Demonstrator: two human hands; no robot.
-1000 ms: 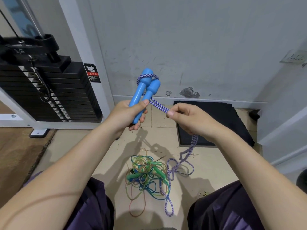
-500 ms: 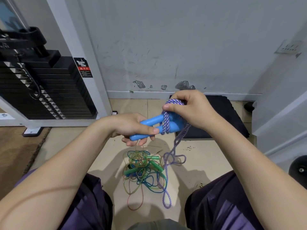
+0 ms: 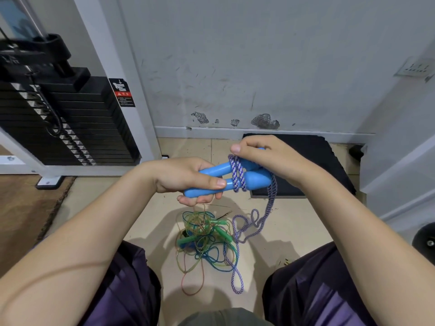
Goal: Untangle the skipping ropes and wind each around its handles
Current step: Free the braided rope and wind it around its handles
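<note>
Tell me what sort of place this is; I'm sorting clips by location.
Probably a gym corner, perhaps a home one. A black weight stack in a white machine frame stands at the left, a dark mat lies on the tiled floor by the scuffed wall, and skipping ropes lie tangled below.

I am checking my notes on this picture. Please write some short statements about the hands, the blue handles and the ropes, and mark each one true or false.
1. The left hand holds the two blue handles together. True.
2. The purple-white rope has no turns around the handles yet. False: several turns cross both handles.
3. The right hand rests on the floor. False: it is up at the thick ends of the handles, by the rope.
4. A tangle of thin green, blue and yellow ropes lies on the floor between the knees. True.
5. All of the purple-white rope is wound up. False: a long part hangs down to the floor.
</note>
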